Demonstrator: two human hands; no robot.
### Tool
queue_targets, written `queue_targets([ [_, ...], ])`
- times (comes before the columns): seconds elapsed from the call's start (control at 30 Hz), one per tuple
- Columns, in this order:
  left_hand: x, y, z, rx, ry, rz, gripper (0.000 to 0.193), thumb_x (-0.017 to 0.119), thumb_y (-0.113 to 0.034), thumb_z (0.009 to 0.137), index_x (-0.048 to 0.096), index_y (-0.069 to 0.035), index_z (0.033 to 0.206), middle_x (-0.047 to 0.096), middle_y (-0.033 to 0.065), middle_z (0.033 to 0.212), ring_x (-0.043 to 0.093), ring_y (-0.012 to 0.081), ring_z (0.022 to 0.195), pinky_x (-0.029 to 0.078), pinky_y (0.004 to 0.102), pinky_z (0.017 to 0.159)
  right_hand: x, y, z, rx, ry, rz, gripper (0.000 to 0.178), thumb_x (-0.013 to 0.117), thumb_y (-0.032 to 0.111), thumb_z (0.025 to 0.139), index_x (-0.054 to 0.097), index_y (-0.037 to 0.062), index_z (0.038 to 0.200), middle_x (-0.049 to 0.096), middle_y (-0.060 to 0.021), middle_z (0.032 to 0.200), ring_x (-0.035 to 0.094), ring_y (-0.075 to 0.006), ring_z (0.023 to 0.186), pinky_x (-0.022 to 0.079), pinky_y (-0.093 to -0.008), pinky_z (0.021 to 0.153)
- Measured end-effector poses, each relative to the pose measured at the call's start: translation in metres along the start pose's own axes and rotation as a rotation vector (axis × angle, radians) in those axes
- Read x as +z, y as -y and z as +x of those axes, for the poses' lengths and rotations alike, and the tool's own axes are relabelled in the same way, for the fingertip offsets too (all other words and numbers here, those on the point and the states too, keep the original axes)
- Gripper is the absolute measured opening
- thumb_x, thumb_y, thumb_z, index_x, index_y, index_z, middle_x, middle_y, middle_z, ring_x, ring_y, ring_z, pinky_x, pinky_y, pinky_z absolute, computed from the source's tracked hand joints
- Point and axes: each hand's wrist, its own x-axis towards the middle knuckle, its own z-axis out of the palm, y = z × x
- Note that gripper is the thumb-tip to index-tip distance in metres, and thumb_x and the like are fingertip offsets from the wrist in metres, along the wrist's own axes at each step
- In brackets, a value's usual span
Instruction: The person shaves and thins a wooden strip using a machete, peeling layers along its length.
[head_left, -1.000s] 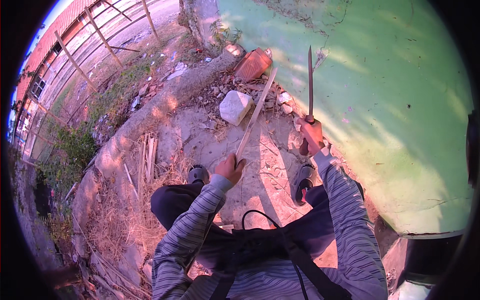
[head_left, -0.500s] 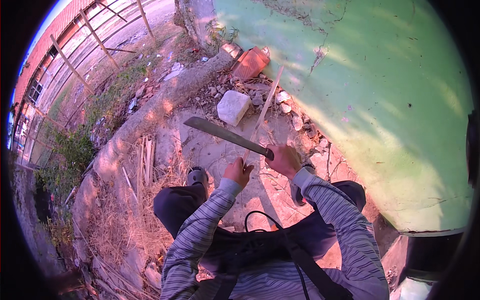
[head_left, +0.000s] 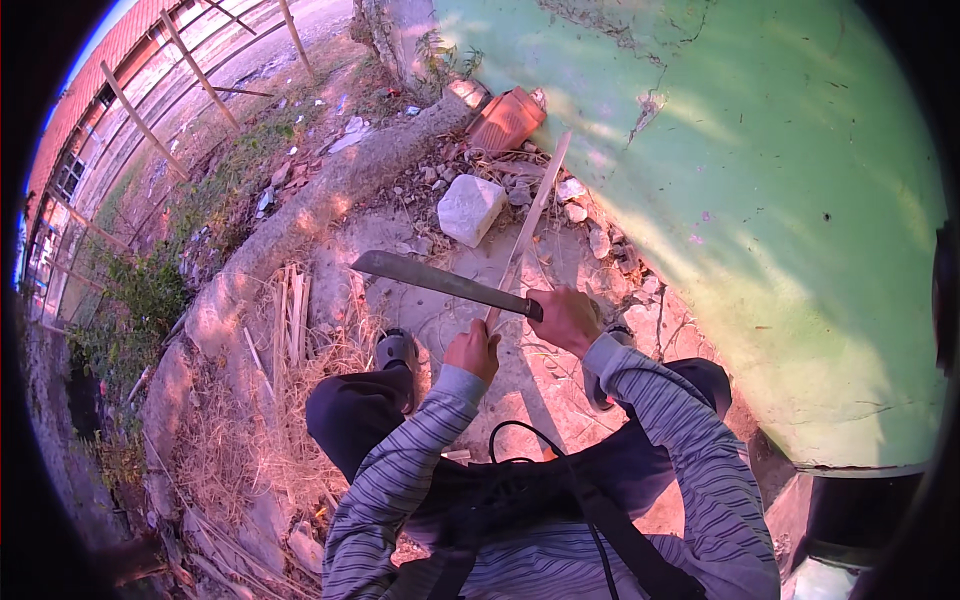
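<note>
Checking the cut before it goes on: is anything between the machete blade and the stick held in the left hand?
Nothing visible. The machete in the right hand already crosses the bamboo stick just above the left hand; the white stone block lies beside the stick.

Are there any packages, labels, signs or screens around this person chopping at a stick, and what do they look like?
No packages, labels, signs or screens can be made out here.
The nearest thing to litter: pale scraps on the ground by the low kerb, too small to tell what they are.
The green wall bears no sign, only cracks and chipped paint.
</note>
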Motion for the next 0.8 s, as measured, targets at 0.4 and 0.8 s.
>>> queue_targets([
  [0.4, -0.005, -0.003, -0.006, 0.009, 0.02, -0.003, 0.03, 0.065, -0.029, 0.096, 0.05, -0.003, 0.097, 0.063, 0.0275, 0.07, 0.061, 0.0526, 0.067, 0.046, 0.0619, 0.06, -0.005, -0.001, 0.005, -0.002, -0.045, 0.017, 0.012, 0.071, 0.023, 0.078, 0.07, 0.0127, 0.084, 0.068, -0.0155, 0.07, 0.069, -0.0382, 0.067, 0.056, -0.0504, 0.066],
  [0.8, -0.011, -0.006, -0.013, 0.005, 0.061, -0.04, 0.028, 0.066, -0.024, 0.094, 0.049, -0.002, 0.094, 0.062, 0.0277, 0.071, 0.06, 0.0528, 0.069, 0.046, 0.0609, 0.061, -0.007, -0.018, 0.012, 0.009, -0.099, -0.044, 0.014, 0.072, 0.025, 0.079, 0.07, 0.0158, 0.088, 0.067, -0.0145, 0.068, 0.07, -0.0377, 0.069, 0.055, -0.0506, 0.063],
])
